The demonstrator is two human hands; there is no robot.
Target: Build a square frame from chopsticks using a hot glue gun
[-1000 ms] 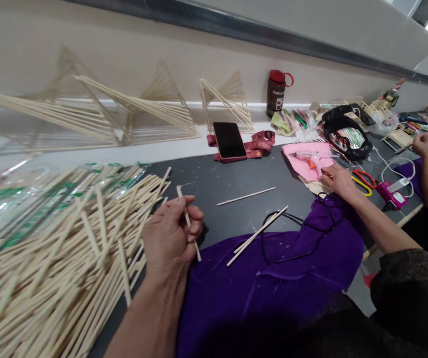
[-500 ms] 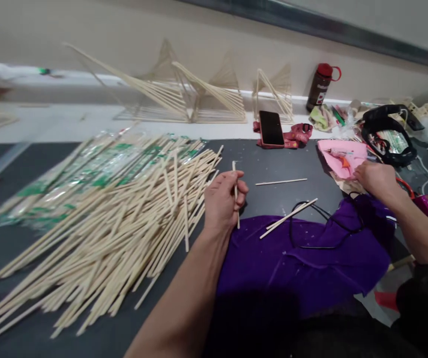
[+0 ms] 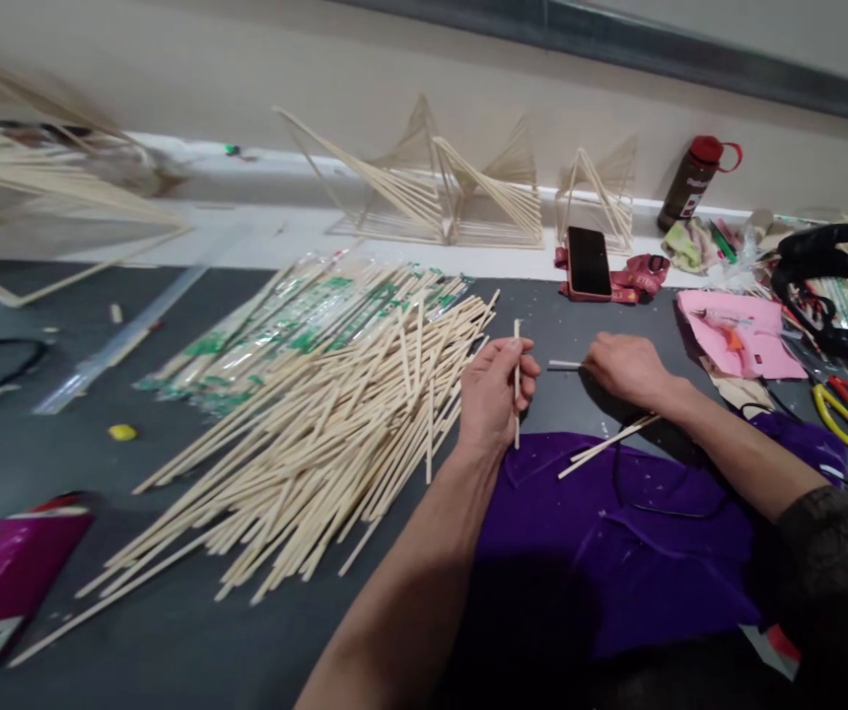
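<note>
My left hand (image 3: pixel 498 380) pinches a short wooden stick (image 3: pixel 517 394) between thumb and fingers, its two ends showing beyond the grip. To its right, my right hand (image 3: pixel 623 367) is closed low over the dark table at the right end of another wooden stick (image 3: pixel 566 366); the fingers hide that end. Two more short sticks (image 3: pixel 601 451) lie crossed on a purple cloth (image 3: pixel 616 552), partly under my right forearm. Left of my left hand spreads a big loose heap of wooden sticks (image 3: pixel 320 434).
Behind the heap lie plastic-wrapped stick bundles (image 3: pixel 306 325). Stick frameworks (image 3: pixel 394 197) stand along the wall. Nearby are a phone (image 3: pixel 589 264), a bottle (image 3: pixel 690 182), a glue gun (image 3: pixel 727 325) on pink sheeting (image 3: pixel 764 340), scissors (image 3: pixel 842 414) and a ruler (image 3: pixel 128 335).
My right hand has come left from the pink sheet to the stick on the table. My left hand still holds its stick. The view has swung left.
</note>
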